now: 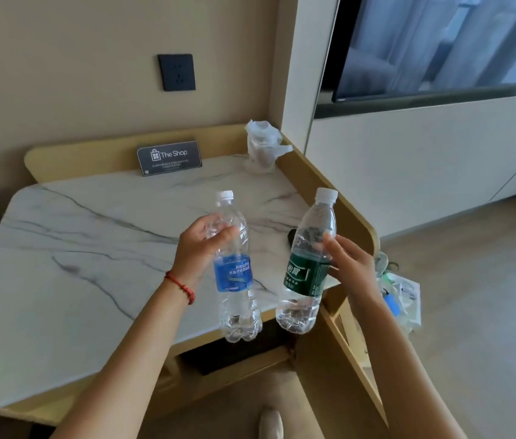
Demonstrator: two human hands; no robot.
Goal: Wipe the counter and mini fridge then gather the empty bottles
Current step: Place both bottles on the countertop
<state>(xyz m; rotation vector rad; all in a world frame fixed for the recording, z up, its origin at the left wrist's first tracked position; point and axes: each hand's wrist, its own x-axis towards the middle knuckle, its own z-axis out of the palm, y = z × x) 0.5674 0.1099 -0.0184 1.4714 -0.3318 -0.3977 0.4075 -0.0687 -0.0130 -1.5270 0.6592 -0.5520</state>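
My left hand (198, 245) grips a clear empty bottle with a blue label (234, 274) by its upper body, held upright above the counter's front edge. My right hand (350, 264) holds a second clear bottle with a green label (305, 274), tilted slightly, just right of the first. Both have white caps. The white marble counter (92, 264) lies below and to the left. A dark opening, perhaps the mini fridge (234, 353), shows under the counter.
A dark "The Shop" sign (169, 157) leans against the counter's back rim. Plastic-wrapped cups (261, 147) stand in the back right corner. A small dark object (291, 237) lies by the right rim. A bag of rubbish (399, 289) sits on the floor to the right.
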